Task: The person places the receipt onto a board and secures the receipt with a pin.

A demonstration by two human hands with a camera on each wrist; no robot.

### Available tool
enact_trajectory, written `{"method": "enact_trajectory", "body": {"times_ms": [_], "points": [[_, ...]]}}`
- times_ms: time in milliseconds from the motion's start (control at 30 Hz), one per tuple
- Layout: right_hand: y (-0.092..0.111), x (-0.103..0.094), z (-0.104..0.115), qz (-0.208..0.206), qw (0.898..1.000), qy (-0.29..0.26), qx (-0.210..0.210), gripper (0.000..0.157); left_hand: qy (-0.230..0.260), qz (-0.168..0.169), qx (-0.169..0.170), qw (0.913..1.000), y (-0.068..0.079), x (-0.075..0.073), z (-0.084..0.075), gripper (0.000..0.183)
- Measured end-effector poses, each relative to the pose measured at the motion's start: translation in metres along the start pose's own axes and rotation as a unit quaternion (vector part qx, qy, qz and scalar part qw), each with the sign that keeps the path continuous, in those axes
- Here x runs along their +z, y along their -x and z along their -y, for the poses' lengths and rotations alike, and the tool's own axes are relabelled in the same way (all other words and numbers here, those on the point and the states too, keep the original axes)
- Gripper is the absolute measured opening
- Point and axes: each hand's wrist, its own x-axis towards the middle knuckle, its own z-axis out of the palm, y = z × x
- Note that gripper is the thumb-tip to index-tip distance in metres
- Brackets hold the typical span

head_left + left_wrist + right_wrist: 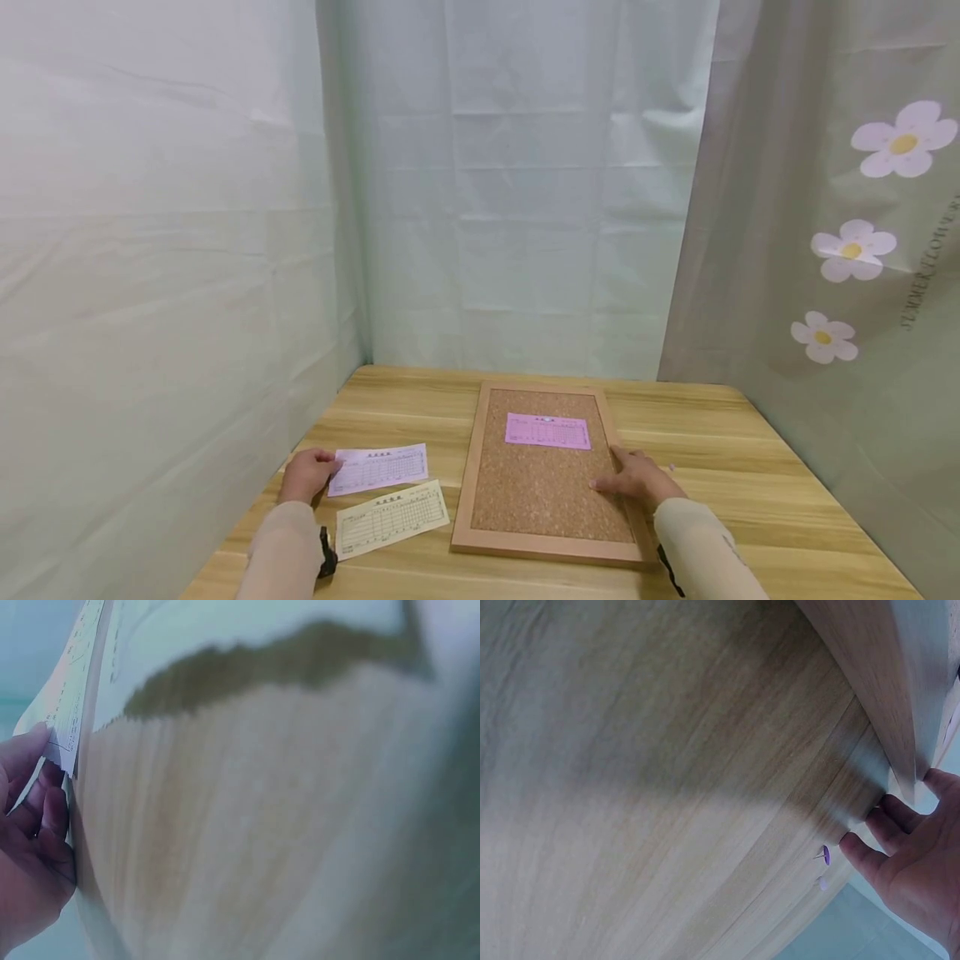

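Head view: L hand (pixel 309 475) pinches the L end of the lilac slip (pixel 378 469) btwn thumb and fingers; per L-wrist cam, thumb on upper face, fingers underneath. Slip pos.: L side of table (pixel 795 517), L of corkboard (pixel 555 496). Yellow slip (pixel 393 520) lies just beside it on the near side, approx. parallel, L end close to black wrist strap (pixel 327 554).

R hand (pixel 637 479) rests on R rail of corkboard: thumb tip over cork, other fingers spread along outer side w/ gaps btwn them (ref. R-wrist cam). Pink slip (pixel 551 433) sits on cork, upper half, w/ a small pale spot at top edge, too small to ID. Purple pushpin (pixel 826 855) on table near R fingertips; pale shape next to it, can't tell if 2nd pin or reflection. Pale curtain (pixel 525 208) behind table; flower prints (pixel 852 250) at R.
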Motion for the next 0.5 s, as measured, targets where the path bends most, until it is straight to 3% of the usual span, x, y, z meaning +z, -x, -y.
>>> {"method": "enact_trajectory", "body": {"times_ms": [267, 500], "points": [[-0.002, 0.001, -0.002, -0.001, 1.0, -0.001, 0.005, 0.103, 0.003, -0.025, 0.023, 0.9994, -0.002, -0.002, -0.004, 0.023], [-0.002, 0.001, -0.003, -0.003, 1.0, 0.013, -0.002, 0.103, 0.044, -0.022, -0.004, 0.9988, -0.003, -0.009, -0.021, 0.028]]}}
